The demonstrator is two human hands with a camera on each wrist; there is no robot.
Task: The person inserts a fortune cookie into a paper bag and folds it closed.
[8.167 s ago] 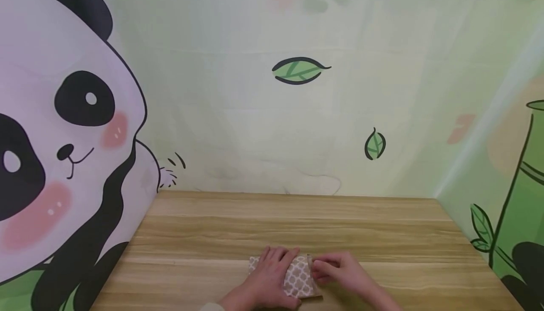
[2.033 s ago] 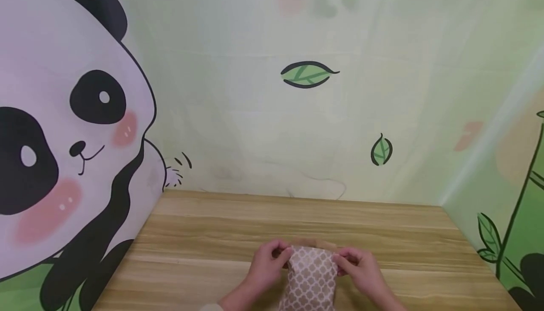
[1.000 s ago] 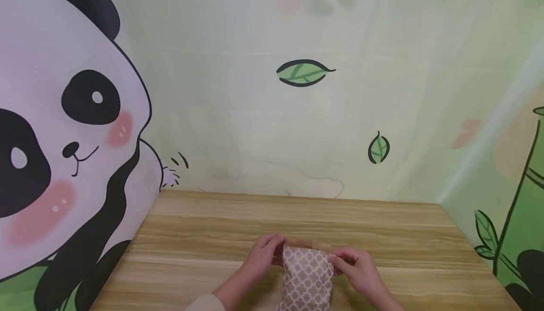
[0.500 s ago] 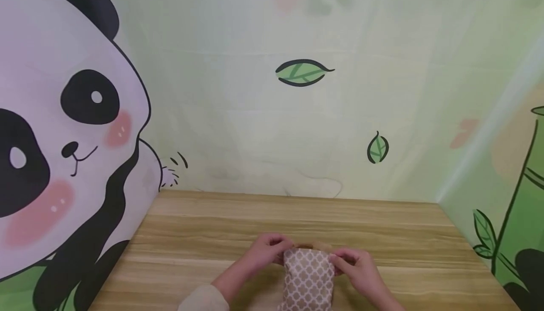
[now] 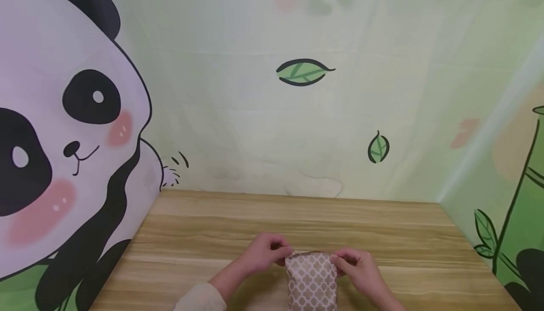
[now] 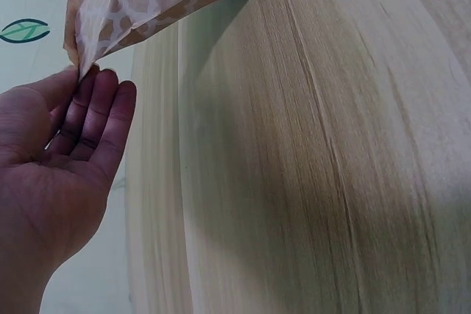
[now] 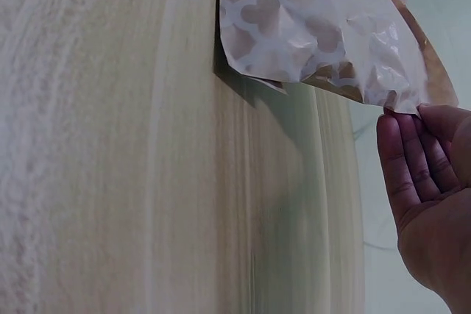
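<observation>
A small brown paper bag [image 5: 312,280] with a white lattice print stands near the table's front edge in the head view, its mouth at the top. My left hand [image 5: 265,254] pinches the left corner of the mouth between thumb and fingers. At the opposite corner my right hand [image 5: 359,268] pinches the paper the same way. The left wrist view shows the bag [image 6: 154,1] slanting away from my left hand [image 6: 66,145], its corner between thumb and fingertips. In the right wrist view the bag [image 7: 309,27] looks creased near my right hand [image 7: 434,174]. The inside of the bag is hidden.
The wood-grain table [image 5: 204,226] stretches back to a pale green cloth backdrop [image 5: 238,136]. A large panda [image 5: 85,136] is printed on the left side, and green bamboo [image 5: 522,197] on the right. A light sleeve [image 5: 201,298] covers the left forearm.
Earlier, my left hand lay flat on the bag, which was lying on the table. Now both hands hold its mouth corners. Over the last second the brown back rim has dropped closer to the front edge.
</observation>
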